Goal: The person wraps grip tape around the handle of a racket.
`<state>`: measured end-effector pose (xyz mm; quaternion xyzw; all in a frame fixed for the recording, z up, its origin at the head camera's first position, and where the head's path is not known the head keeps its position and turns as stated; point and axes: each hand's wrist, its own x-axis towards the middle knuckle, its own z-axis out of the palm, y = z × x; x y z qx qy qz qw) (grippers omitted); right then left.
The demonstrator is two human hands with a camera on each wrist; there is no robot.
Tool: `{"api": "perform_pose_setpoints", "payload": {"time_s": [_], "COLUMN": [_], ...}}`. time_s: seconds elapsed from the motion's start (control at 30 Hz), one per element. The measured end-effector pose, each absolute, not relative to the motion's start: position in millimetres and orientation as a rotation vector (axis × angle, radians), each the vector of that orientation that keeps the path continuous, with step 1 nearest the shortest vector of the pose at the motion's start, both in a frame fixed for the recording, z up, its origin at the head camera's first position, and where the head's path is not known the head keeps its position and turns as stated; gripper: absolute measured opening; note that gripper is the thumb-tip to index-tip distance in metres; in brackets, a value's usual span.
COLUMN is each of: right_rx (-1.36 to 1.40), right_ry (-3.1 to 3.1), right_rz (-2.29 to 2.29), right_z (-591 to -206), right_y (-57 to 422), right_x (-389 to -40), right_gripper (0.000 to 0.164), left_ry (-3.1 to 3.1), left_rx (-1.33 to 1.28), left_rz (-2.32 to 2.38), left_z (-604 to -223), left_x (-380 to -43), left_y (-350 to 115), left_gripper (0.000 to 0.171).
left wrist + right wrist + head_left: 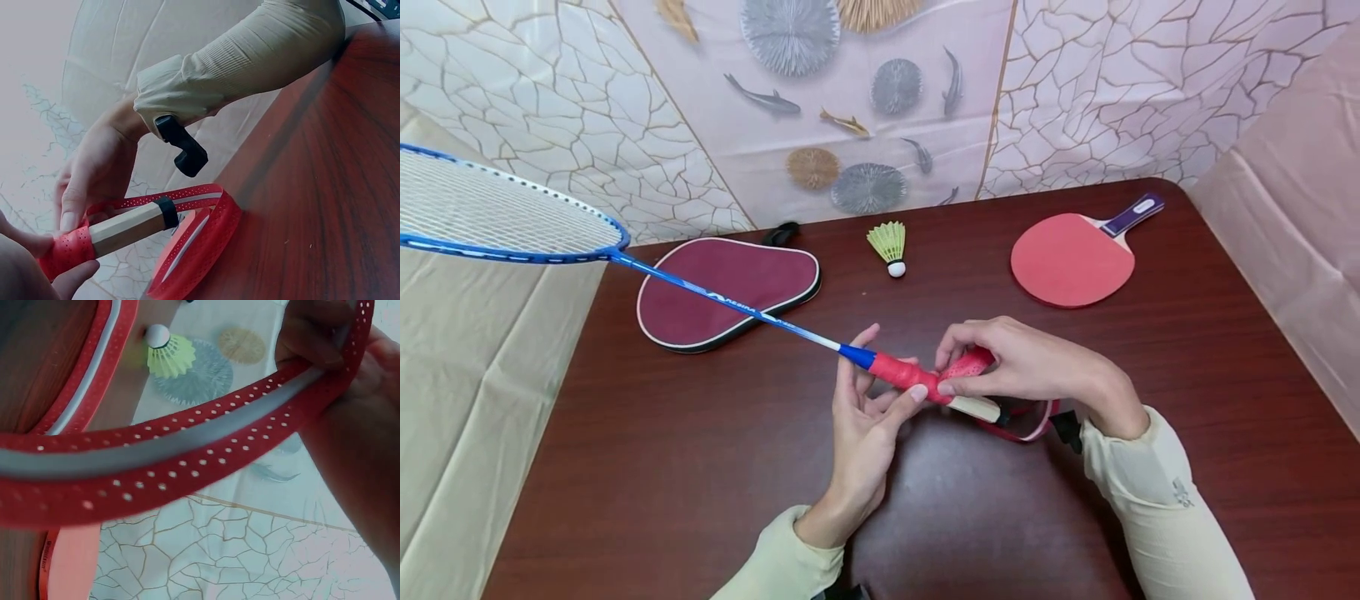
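Note:
My left hand (865,437) holds a blue badminton racket (733,302) by its handle, the thumb pressing on red perforated grip tape (895,372) wound around the upper handle. The strung head points to the far left. Bare pale wood (128,229) shows below the wrapped part, ending in a black butt cap (167,212). My right hand (1033,362) pinches the tape beside the last turn, its thumb close to the handle. The loose length hangs in a loop; in the right wrist view this tape (212,434) shows a pale strip along its middle.
A maroon paddle case (730,283) lies behind the racket shaft at the left. A yellow shuttlecock (889,246) rests at the back middle of the brown table (700,492). A red table tennis paddle (1071,260) lies at the back right. Patterned cloth hangs behind.

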<state>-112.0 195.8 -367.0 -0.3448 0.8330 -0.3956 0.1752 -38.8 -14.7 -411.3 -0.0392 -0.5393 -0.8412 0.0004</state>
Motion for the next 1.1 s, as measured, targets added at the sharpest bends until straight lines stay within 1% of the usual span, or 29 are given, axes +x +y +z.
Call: {"api": "perform_pose_setpoints", "payload": {"time_s": [0.07,0.23,0.33,0.53,0.77,0.9,1.1], "right_rx": [-0.990,-1.048,-1.064,-1.036,-0.995,-0.991,-0.951], "right_ry": [2.352,2.371,2.390,2.291,2.254,2.243,2.246], "right_rz": [-1.109,-1.122,-1.172,-1.345,-1.402,-1.408,-1.426], "right_z": [-367.2,-376.4,-386.8,-406.1,-414.6,-413.8,-417.7], "right_y": [192.7,185.7,182.3,178.2,175.4,173.6,169.4], "right_x": [-113.5,-113.5,-111.7,-109.5,-104.5,-101.4,-99.5], "right_gripper": [0.024,0.022,0.021,0.023,0.027,0.027,0.027], "left_ry": [-1.654,-1.584,-1.608,-1.669,-1.715,-1.731,-1.727], "left_rx": [-0.093,-0.056,-0.104,-0.320,-0.596,-0.662,-0.623], "left_rz": [-2.657,-2.667,-2.644,-2.614,-2.487,-2.422,-2.419], "left_z": [-412.2,-418.6,-425.3,-441.5,-455.3,-457.2,-463.0], "left_x": [-38.5,-39.7,-42.8,-47.4,-50.1,-49.7,-48.7], "left_y": [-14.8,-16.3,-20.5,-32.0,-42.8,-45.7,-48.3], "left_gripper": [0.072,0.053,0.050,0.051,0.059,0.062,0.063]}}
